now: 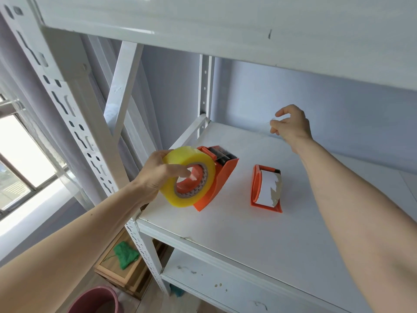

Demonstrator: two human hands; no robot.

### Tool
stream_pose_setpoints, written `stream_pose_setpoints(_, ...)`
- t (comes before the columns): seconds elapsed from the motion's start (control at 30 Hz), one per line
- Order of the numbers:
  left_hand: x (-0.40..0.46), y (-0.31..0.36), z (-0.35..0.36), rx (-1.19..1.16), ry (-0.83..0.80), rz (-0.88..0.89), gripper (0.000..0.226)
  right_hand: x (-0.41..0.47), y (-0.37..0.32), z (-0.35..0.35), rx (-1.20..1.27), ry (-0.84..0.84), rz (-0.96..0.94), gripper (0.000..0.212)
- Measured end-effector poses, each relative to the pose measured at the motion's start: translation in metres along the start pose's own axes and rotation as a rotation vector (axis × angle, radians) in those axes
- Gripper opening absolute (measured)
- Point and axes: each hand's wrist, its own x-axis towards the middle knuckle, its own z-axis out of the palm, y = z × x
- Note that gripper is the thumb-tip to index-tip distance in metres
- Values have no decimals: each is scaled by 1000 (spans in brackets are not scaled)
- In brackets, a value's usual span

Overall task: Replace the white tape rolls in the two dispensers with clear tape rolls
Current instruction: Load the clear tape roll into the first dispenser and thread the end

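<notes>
My left hand [155, 175] grips a yellowish clear tape roll [191, 168] that sits on the hub of an orange dispenser [222, 175], held above the left edge of the white shelf [259, 233]. A second orange dispenser [257, 188] stands on the shelf to the right with a white tape roll [269, 188] in it, its end torn ragged. My right hand [291, 124] is raised near the back wall, with thumb and fingers pinched on what looks like a thin clear strip of tape [272, 122]. Whether this strip runs back to the roll is not visible.
A white metal rack surrounds the shelf, with a slotted upright [74, 123] at left and an upper shelf [225, 30] overhead. Below lie a lower shelf [225, 288], a wooden frame with a green cloth [124, 254], and a pink bucket [94, 301]. A window [18, 159] is at left.
</notes>
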Motion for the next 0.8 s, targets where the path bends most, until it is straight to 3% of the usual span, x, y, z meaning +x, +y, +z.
stream_pose_setpoints(0.07,1,5,-1,-135,70,6,37,-2,6,5,18,-17,82,32)
stream_pose_setpoints(0.17,4,18,-2,-322,146,3,64,-6,6,19,22,-89,155,30)
stream_pose_setpoints(0.3,7,43,1,-562,252,-70,20,-15,-16,41,111,-202,264,14)
stream_pose_setpoints(0.37,11,51,3,-643,315,-114,25,-27,-25,52,165,-280,375,6)
stream_pose_setpoints(0.53,18,63,11,-674,339,-153,49,-67,-25,87,494,-510,702,22)
stream_pose_setpoints(0.67,24,60,22,-634,417,-203,34,-88,-21,104,730,-572,863,30)
stream_pose_setpoints(0.8,29,55,28,-558,421,-229,42,-93,-14,107,800,-583,950,28)
